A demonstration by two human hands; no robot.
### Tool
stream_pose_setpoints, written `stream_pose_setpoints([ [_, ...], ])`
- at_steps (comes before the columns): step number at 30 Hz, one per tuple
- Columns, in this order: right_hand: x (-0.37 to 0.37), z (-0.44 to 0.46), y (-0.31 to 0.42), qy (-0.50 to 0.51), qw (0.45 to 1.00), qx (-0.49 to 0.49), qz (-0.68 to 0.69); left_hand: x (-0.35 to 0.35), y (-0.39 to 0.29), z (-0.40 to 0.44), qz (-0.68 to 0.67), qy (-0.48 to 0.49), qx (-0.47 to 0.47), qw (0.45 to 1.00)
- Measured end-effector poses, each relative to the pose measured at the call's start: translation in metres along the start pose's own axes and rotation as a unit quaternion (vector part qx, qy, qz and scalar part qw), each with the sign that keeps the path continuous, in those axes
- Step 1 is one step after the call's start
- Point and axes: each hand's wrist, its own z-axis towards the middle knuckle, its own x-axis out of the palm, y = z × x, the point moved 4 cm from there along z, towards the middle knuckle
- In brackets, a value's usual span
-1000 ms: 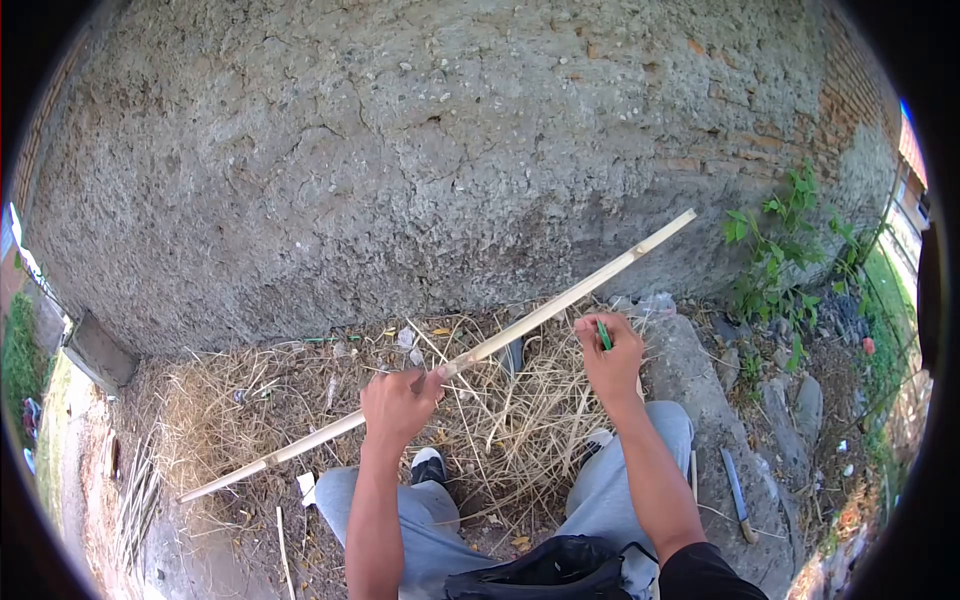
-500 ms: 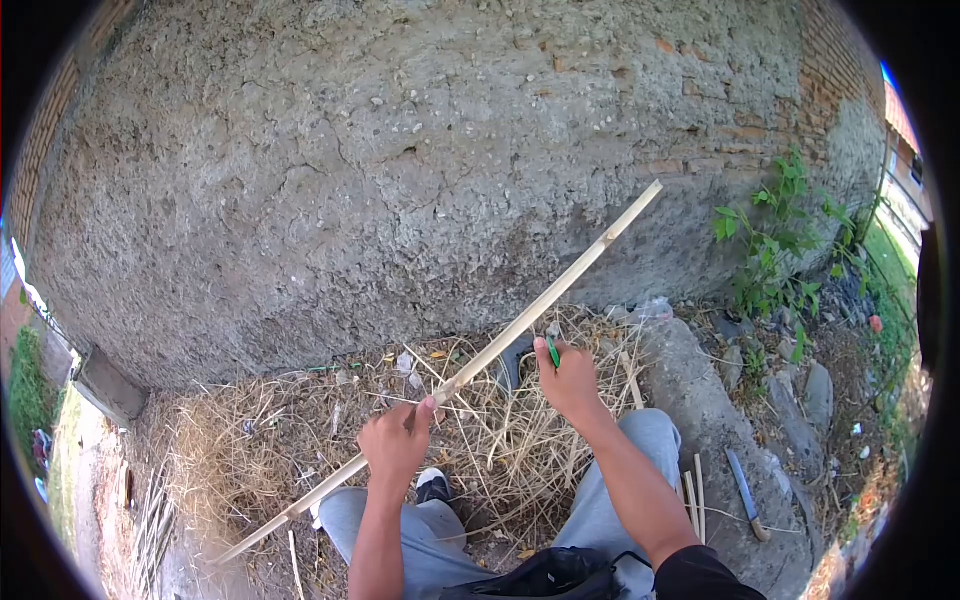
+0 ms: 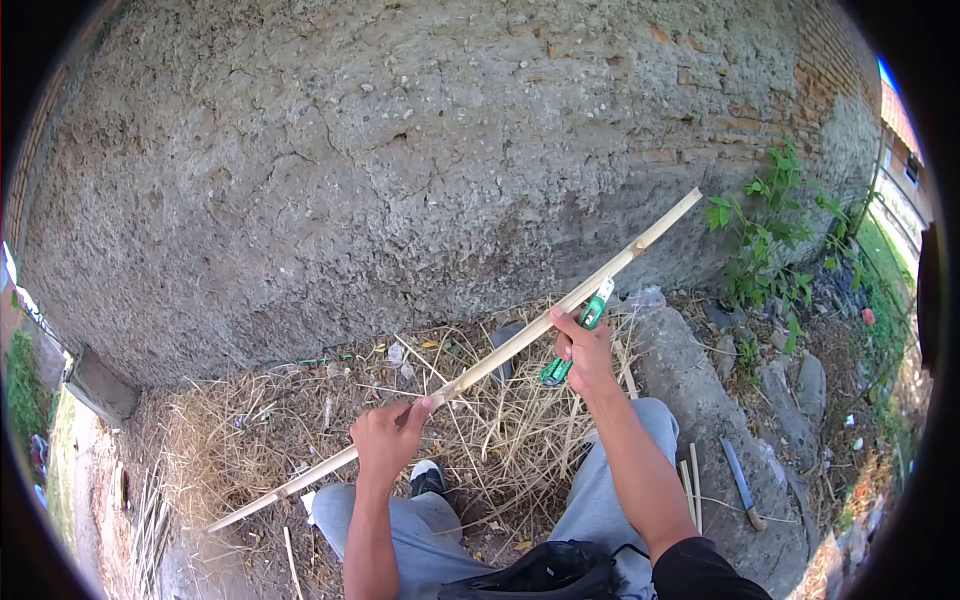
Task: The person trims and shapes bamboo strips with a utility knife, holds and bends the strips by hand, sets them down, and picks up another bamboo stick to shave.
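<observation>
A long pale strip of wood, which looks like split bamboo (image 3: 500, 352), runs slantwise in front of me from lower left to upper right, with knots along it. My left hand (image 3: 387, 437) is closed around its lower half. In my right hand (image 3: 588, 360) is a green box cutter (image 3: 594, 312), its silver end pointing up beside the strip and its green tail showing below the fist. The right thumb lies at the strip's edge. Whether the blade touches the wood, I cannot tell.
A rough plastered wall (image 3: 350, 190) rises close ahead. Thin shavings (image 3: 230, 445) cover the ground around my feet. On the concrete slab (image 3: 690, 390) at right lies a knife (image 3: 740, 478), near several cut strips (image 3: 692, 492). A leafy plant (image 3: 770, 240) grows by the wall.
My right hand has risen and come up against the strip, and the cutter has turned so more of it shows. The strip's upper end has shifted right; my left hand keeps its hold.
</observation>
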Motion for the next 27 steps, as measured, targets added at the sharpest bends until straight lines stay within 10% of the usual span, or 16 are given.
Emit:
stream_pose_setpoints([
  [12, -0.004, 0.002, -0.017, 0.006, 0.998, 0.029, 0.056, 0.016, 0.010, -0.001, -0.055, 0.092, -0.098, 0.989],
  [27, -0.011, 0.001, -0.006, -0.090, 0.996, -0.004, 0.013, 0.002, -0.024, -0.001, 0.020, -0.063, 0.161, 0.985],
])
